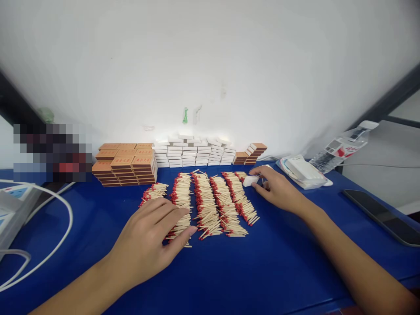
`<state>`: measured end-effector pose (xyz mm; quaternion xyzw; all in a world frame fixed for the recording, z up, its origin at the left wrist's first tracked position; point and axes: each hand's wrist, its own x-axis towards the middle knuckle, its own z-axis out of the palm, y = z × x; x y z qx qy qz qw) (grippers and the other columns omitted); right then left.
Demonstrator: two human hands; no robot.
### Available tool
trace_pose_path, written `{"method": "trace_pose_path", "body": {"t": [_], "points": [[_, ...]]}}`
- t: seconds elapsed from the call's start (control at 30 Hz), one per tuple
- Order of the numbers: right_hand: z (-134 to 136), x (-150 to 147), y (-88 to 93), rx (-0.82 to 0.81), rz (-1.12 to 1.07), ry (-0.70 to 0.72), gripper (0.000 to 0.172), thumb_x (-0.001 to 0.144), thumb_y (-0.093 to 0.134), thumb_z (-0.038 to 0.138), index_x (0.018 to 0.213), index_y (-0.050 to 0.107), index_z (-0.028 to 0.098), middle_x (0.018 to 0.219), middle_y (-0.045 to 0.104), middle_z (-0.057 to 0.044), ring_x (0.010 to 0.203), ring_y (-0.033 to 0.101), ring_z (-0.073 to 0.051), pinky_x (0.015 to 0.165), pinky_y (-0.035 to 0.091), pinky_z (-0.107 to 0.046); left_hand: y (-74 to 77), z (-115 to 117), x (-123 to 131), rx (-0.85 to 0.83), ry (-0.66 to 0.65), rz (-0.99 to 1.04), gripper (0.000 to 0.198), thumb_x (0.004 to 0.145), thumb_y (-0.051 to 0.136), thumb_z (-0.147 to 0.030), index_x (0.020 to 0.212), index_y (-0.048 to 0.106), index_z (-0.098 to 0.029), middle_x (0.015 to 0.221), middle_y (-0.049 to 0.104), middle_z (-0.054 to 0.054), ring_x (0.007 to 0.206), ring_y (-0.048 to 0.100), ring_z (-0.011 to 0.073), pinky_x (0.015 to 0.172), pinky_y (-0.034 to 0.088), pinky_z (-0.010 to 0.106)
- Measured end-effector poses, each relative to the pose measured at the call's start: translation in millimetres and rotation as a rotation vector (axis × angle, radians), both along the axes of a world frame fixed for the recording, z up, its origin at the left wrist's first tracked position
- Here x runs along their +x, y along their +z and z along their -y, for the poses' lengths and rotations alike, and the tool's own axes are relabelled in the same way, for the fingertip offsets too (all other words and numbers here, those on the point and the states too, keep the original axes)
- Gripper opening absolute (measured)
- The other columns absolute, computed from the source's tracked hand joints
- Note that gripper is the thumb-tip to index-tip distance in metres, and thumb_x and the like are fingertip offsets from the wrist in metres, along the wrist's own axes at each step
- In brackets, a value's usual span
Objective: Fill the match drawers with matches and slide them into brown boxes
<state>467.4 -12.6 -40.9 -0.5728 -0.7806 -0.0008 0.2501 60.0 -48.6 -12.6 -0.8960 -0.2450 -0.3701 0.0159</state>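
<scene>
Red-tipped matches (205,199) lie in several rows on the blue table (226,271). My left hand (149,232) is over the left rows, palm down, with the thumb apart from the fingers and nothing visibly held. Whether its fingertips touch the matches I cannot tell. Beyond the right end of the rows, my right hand (275,186) grips a small white matchbox tray (250,180) between thumb and fingers. The inside of that tray is turned out of sight.
Stacked orange matchboxes (126,164), white trays (193,153) and a smaller brown stack (251,154) line the wall. A plastic bottle (341,148), white packets (303,170) and a phone (382,214) lie to the right. White cables (70,218) and a power strip (16,203) occupy the left.
</scene>
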Motion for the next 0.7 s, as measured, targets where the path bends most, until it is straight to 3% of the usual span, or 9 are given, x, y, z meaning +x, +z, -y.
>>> {"method": "trace_pose_path", "body": {"t": [0.3, 0.5, 0.7], "points": [[-5.6, -2.2, -1.9, 0.132, 0.017, -0.002, 0.021, 0.098, 0.054, 0.028, 0.117, 0.062, 0.022, 0.113, 0.071, -0.014, 0.102, 0.07, -0.032, 0.088, 0.06, -0.05, -0.3, -0.7, 1.3, 0.012, 0.002, -0.013, 0.02, 0.097, 0.072, -0.022, 0.116, 0.07, -0.014, 0.093, 0.073, 0.006, 0.088, 0.065, 0.0214, 0.087, 0.054, 0.039], [-0.6, 2.3, -3.7, 0.072, 0.134, 0.098, 0.055, 0.094, 0.053, 0.015, 0.149, 0.052, 0.021, 0.144, 0.063, -0.017, 0.134, 0.059, -0.036, 0.111, 0.051, -0.058, -0.2, 0.0, 0.6, 0.003, 0.001, -0.014, 0.02, 0.097, 0.072, -0.021, 0.115, 0.071, -0.015, 0.094, 0.073, 0.005, 0.089, 0.065, 0.021, 0.088, 0.054, 0.039], [-8.0, 12.3, -11.7, 0.073, 0.159, 0.177, 0.043, 0.104, 0.048, 0.022, 0.145, 0.059, 0.026, 0.139, 0.068, -0.014, 0.133, 0.059, -0.034, 0.112, 0.049, -0.06, -0.8, -0.2, 0.6, 0.002, -0.011, -0.024, 0.02, 0.097, 0.072, -0.022, 0.116, 0.07, -0.015, 0.097, 0.075, 0.006, 0.092, 0.065, 0.0215, 0.088, 0.055, 0.04]]}}
